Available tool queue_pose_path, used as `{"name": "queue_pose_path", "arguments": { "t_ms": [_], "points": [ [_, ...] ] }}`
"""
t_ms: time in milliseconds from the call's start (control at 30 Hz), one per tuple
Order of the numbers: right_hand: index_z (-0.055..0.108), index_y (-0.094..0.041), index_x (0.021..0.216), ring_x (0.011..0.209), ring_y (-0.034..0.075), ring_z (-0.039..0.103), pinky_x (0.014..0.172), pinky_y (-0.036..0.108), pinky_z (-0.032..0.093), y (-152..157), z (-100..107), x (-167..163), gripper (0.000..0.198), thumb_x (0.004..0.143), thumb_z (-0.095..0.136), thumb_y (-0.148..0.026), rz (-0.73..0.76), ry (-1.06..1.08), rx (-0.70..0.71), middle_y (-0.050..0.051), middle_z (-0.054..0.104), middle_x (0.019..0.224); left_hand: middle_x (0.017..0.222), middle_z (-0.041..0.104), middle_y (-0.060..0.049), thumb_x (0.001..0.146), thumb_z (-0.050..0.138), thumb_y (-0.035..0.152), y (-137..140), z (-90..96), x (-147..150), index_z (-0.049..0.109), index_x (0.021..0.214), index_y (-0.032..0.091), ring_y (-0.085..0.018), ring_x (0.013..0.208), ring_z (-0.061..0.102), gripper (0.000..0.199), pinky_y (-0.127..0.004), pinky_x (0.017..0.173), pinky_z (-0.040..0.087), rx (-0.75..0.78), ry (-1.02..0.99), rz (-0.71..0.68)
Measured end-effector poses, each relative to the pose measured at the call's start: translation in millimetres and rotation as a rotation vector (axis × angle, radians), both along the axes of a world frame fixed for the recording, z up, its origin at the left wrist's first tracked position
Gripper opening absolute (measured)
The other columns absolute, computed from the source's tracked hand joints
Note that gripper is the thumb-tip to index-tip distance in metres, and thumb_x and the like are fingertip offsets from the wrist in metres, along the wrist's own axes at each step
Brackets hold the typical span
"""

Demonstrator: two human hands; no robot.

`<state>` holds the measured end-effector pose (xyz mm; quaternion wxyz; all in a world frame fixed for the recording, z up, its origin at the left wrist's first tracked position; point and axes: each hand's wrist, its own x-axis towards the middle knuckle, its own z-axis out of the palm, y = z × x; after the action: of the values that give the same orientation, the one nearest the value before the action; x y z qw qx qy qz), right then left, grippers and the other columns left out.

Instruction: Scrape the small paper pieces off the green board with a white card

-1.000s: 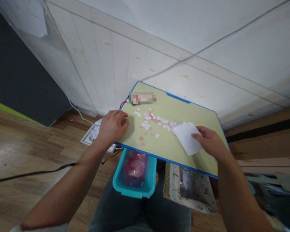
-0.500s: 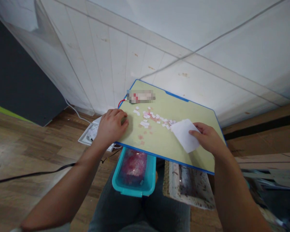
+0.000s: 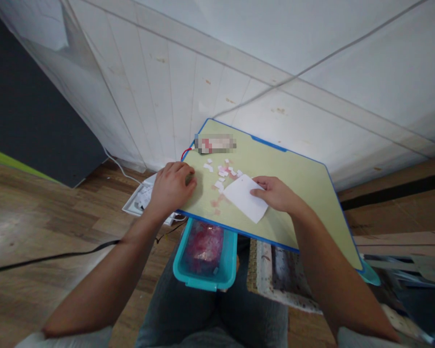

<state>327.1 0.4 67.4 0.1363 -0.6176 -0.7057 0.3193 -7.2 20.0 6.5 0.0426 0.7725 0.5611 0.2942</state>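
My right hand [image 3: 273, 192] pinches a white piece of paper [image 3: 247, 197] at its right edge. The paper lies low over a pale yellow board [image 3: 297, 179] with a blue rim, and its left part is against or over the scattered white paper bits [image 3: 223, 171]. Pinkish stains [image 3: 215, 207] mark the board beside the bits. My left hand [image 3: 172, 187] rests curled at the board's left edge. A dark patch shows between its thumb and fingers; I cannot make out what is inside.
A blurred-out item [image 3: 217, 143] with a red cord lies at the board's far left. Below the near edge are a turquoise tub [image 3: 205, 282] with pink contents and a stained tray [image 3: 264, 290]. A white box [image 3: 130, 208] sits on the floor at left; a wall rises behind.
My right hand has moved left across the board with the paper, and the paper bits now lie more gathered to the left. My left hand has stayed at the board's edge.
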Motion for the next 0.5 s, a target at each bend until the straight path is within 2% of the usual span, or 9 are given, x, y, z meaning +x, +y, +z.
{"name": "queue_pose_path", "arguments": {
  "t_ms": [133, 333, 500],
  "points": [
    [0.075, -0.019, 0.118, 0.085, 0.023, 0.071, 0.07, 0.03, 0.054, -16.5, 0.8, -11.7, 0.034, 0.087, 0.066, -0.031, 0.03, 0.044, -0.045, 0.007, 0.079, 0.107, 0.117, 0.067, -0.011, 0.091, 0.059, 0.029, -0.8, 0.4, 0.2, 0.07, 0.109, 0.023, -0.031, 0.117, 0.057, 0.022, -0.049, 0.105, 0.043, -0.01, 0.001, 0.001],
    [0.076, -0.019, 0.115, 0.096, 0.025, 0.07, 0.078, 0.032, 0.054, -27.0, 0.3, -21.3, 0.032, 0.088, 0.065, -0.031, 0.05, 0.018, 0.013, 0.009, 0.076, 0.115, 0.118, 0.067, -0.01, 0.091, 0.058, 0.029, -0.9, 0.7, -0.5, 0.07, 0.109, 0.023, -0.031, 0.117, 0.057, 0.022, -0.049, 0.104, 0.044, -0.015, 0.006, -0.001],
    [0.075, -0.02, 0.116, 0.096, 0.024, 0.069, 0.078, 0.032, 0.053, -26.5, 10.8, -23.5, 0.031, 0.089, 0.064, -0.03, 0.077, 0.001, 0.038, 0.008, 0.076, 0.115, 0.117, 0.068, -0.01, 0.091, 0.058, 0.028, -1.7, 1.5, 0.2, 0.069, 0.109, 0.023, -0.031, 0.116, 0.057, 0.021, -0.049, 0.103, 0.044, -0.006, 0.016, 0.006]
  ]
}}
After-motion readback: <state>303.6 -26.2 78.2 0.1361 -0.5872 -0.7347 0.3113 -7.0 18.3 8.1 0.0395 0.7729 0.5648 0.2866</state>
